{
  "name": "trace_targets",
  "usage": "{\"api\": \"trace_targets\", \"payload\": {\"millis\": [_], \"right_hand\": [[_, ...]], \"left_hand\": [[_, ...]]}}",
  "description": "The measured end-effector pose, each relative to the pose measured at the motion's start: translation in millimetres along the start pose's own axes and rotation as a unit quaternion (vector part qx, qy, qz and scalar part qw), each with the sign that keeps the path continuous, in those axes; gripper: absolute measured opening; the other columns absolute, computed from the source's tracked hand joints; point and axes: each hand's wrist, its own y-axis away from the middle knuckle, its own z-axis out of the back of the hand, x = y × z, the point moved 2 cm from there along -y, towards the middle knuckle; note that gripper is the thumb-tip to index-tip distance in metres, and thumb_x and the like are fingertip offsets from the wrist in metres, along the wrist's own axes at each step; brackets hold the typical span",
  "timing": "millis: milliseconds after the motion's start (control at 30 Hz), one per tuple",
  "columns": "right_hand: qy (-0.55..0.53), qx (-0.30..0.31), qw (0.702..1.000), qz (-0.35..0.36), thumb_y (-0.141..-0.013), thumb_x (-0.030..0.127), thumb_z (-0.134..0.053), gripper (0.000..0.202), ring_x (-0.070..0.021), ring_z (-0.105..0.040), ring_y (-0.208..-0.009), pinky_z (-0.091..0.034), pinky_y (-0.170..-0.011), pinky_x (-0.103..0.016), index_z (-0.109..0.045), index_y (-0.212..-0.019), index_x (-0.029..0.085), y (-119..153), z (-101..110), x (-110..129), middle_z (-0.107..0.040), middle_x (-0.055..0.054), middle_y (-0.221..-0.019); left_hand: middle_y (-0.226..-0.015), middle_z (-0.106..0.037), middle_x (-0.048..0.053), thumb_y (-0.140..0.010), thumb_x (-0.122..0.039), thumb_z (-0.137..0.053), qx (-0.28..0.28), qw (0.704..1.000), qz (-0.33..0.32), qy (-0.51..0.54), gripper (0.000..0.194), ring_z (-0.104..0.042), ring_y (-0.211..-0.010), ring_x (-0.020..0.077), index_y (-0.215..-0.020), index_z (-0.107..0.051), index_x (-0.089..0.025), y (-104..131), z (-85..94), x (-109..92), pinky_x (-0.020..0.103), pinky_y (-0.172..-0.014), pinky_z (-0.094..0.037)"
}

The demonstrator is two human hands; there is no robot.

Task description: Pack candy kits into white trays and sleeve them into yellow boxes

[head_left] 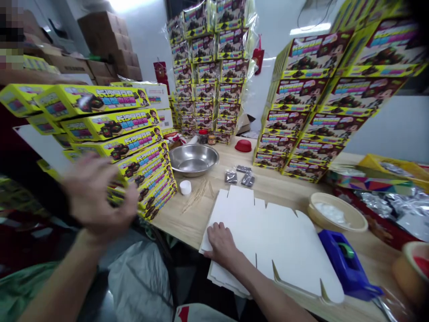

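My left hand (100, 192) is raised in front of the near stack of yellow boxes (140, 154). It is blurred, with its fingers apart and nothing seen in them. Near the table's front edge, my right hand (221, 241) rests on the left end of a pile of flat white cardboard blanks (275, 237). Its fingers are curled against the top sheet; whether they grip the edge is unclear. The blanks have slots and rounded corners at the right.
Behind the blanks lie small dark packets (231, 177), a white cup (185, 187) and a metal bowl (194, 158). A blue tape dispenser (348, 268) and a cream bowl (337, 212) stand right. Tall box stacks (298, 94) rise at the back. A grey bag (140, 281) hangs below.
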Motion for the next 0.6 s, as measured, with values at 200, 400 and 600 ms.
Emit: {"api": "trace_targets", "payload": {"millis": [200,400,600], "right_hand": [[-0.016,0.031,0.999,0.031,-0.061,0.047,-0.074,0.051,-0.0314,-0.049,-0.094,-0.047,-0.072,-0.041,-0.058,-0.096,0.013,-4,1,-9,-0.057,-0.014,-0.099],[-0.047,0.038,0.997,0.042,-0.060,0.054,-0.070,0.052,-0.0275,-0.052,-0.088,-0.047,-0.071,-0.038,-0.059,-0.093,0.015,-11,7,-19,-0.060,-0.011,-0.094],[-0.064,0.020,0.997,0.049,-0.064,0.046,-0.064,0.048,-0.0267,-0.054,-0.086,-0.047,-0.073,-0.037,-0.058,-0.099,0.014,-11,6,-26,-0.061,-0.010,-0.092]], "left_hand": [[-0.088,-0.064,0.007,-0.079,-0.020,-0.051,0.209,0.971,0.047,0.106,0.011,-0.059,-0.090,0.0198,-0.083,-0.060,-0.017,84,-125.9,-37,0.035,-0.085,-0.046],[-0.057,-0.051,-0.001,-0.075,-0.033,-0.048,0.424,0.857,0.216,0.198,0.024,-0.048,-0.059,0.0134,-0.057,-0.051,-0.017,142,-198.2,-27,0.025,-0.059,-0.037],[-0.054,-0.043,-0.003,-0.076,-0.043,-0.046,0.436,0.840,0.250,0.203,0.034,-0.043,-0.058,0.0121,-0.054,-0.046,-0.017,163,-223.7,-31,0.025,-0.057,-0.032]]}}
